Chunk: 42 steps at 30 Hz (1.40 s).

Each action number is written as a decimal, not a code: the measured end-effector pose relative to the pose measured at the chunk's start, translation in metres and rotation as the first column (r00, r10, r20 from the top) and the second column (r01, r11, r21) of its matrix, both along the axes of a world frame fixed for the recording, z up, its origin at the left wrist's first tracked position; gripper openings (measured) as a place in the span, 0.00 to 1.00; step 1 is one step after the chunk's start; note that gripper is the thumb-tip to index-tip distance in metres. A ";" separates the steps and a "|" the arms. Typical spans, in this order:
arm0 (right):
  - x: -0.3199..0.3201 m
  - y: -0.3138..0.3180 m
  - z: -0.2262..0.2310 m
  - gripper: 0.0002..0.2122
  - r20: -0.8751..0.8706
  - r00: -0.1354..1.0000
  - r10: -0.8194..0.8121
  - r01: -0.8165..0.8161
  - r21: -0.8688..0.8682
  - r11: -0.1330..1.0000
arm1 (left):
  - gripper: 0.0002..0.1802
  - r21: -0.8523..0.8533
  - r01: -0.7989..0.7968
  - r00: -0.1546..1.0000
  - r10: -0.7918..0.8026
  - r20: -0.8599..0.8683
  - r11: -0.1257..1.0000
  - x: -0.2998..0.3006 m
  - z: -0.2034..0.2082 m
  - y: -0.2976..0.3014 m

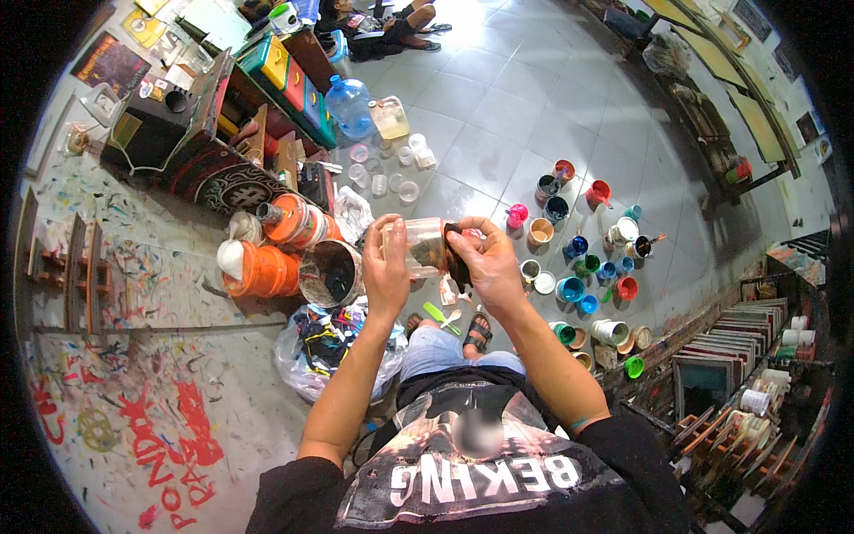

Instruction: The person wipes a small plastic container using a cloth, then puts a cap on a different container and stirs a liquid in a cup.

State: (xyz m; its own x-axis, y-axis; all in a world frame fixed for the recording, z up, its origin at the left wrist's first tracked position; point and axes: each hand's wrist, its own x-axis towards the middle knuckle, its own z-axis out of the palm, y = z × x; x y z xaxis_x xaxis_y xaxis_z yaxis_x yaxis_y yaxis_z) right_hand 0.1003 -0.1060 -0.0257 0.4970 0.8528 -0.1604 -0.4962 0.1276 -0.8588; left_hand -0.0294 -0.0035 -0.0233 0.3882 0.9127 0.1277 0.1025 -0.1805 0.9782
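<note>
Before my chest, my left hand [387, 271] is wrapped round a clear plastic cup [422, 247], which lies tilted on its side. Brownish smears show through its wall. Pressed to the cup's right end, my right hand [494, 270] grips a dark cloth [457, 254] between thumb and fingers. Part of the cloth hangs below the fingers. Under the hands, a green spatula [434, 311] and a pale spoon [453, 316] lie on the floor near my sandalled feet.
Many paint pots, including a red one [599, 192], stand on the tiles at right. Left are orange buckets [263, 270], a dark-stained bucket [331, 274] and a bag of rags [327, 343]. A water jug [350, 107] stands ahead; a person [382, 31] sits beyond. Framed screens [734, 347] lean at right.
</note>
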 end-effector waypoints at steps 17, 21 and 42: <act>-0.005 -0.014 -0.006 0.11 0.372 0.926 0.060 -0.038 -0.065 0.997 | 0.22 -0.203 0.004 0.998 0.008 0.059 0.979 -0.008 0.005 0.006; -0.009 -0.014 -0.006 0.10 0.353 0.935 0.022 0.006 -0.079 0.997 | 0.22 -0.192 -0.007 1.000 0.012 0.026 0.981 -0.009 0.013 0.002; 0.005 -0.006 0.002 0.11 -0.070 0.998 0.002 -0.009 -0.101 0.995 | 0.18 0.576 0.190 0.980 -0.191 -0.059 0.795 -0.010 0.024 0.013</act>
